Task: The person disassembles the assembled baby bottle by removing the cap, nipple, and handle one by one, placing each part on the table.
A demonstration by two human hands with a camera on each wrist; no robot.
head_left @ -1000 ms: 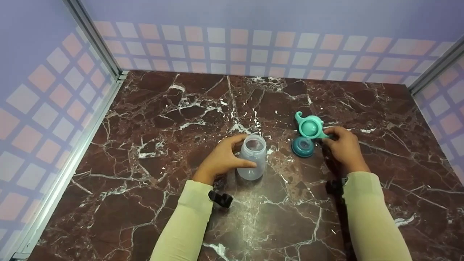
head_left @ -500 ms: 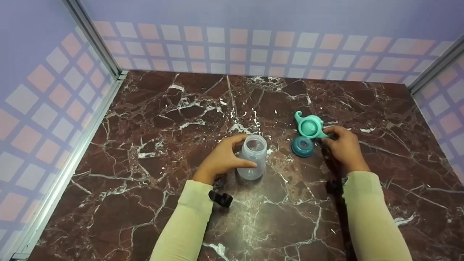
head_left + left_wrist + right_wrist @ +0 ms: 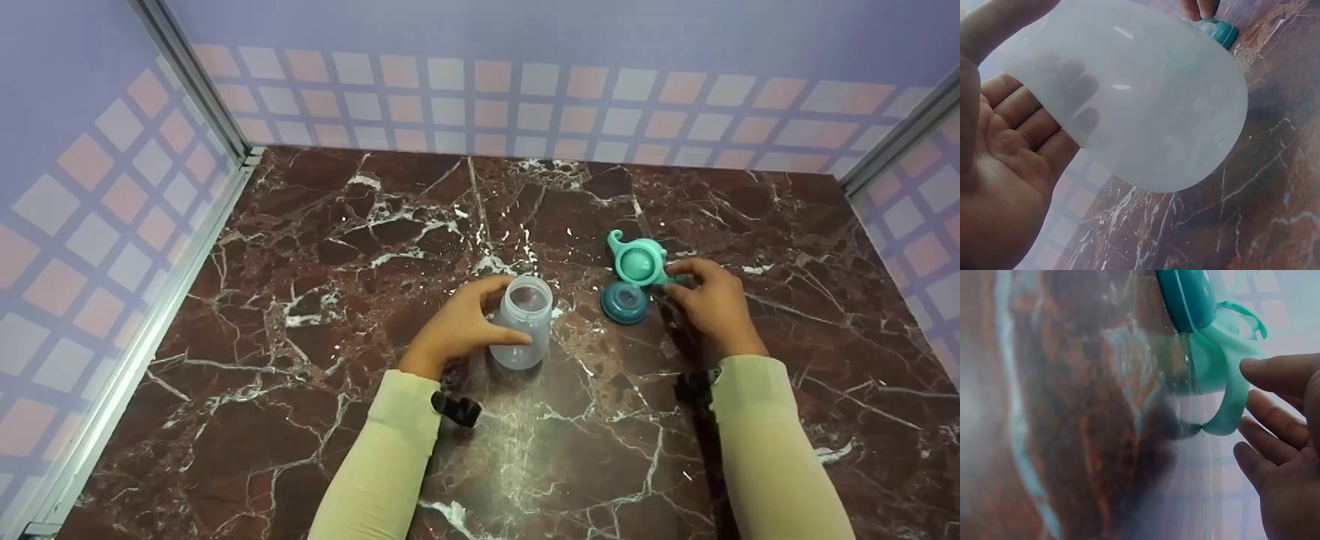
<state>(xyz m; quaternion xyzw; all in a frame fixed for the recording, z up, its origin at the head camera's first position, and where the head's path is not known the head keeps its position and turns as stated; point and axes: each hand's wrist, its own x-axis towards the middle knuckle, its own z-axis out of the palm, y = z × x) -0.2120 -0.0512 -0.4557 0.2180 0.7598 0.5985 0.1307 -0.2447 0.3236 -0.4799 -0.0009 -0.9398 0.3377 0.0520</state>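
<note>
My left hand [image 3: 466, 322] grips a frosted, see-through baby bottle [image 3: 527, 330] from its left side, fingers behind and thumb in front. The bottle is upright with its mouth uncovered; in the left wrist view its body [image 3: 1168, 107] fills the middle and fingers show dimly through it. To the right, a mint-green handle piece [image 3: 639, 262] with two curved handles and a domed middle lies on the table. My right hand [image 3: 709, 304] pinches its right handle [image 3: 1230, 405] between thumb and fingers. Just in front of that piece sits a dark teal screw collar [image 3: 624, 303] with a translucent centre.
The dark red marbled table [image 3: 337, 442] has white veins. A lavender back wall [image 3: 525, 45] with pink and white squares closes the far side, and a metal frame rail [image 3: 150, 315] runs along the left edge. Each wrist wears a black strap-mounted device [image 3: 457, 410].
</note>
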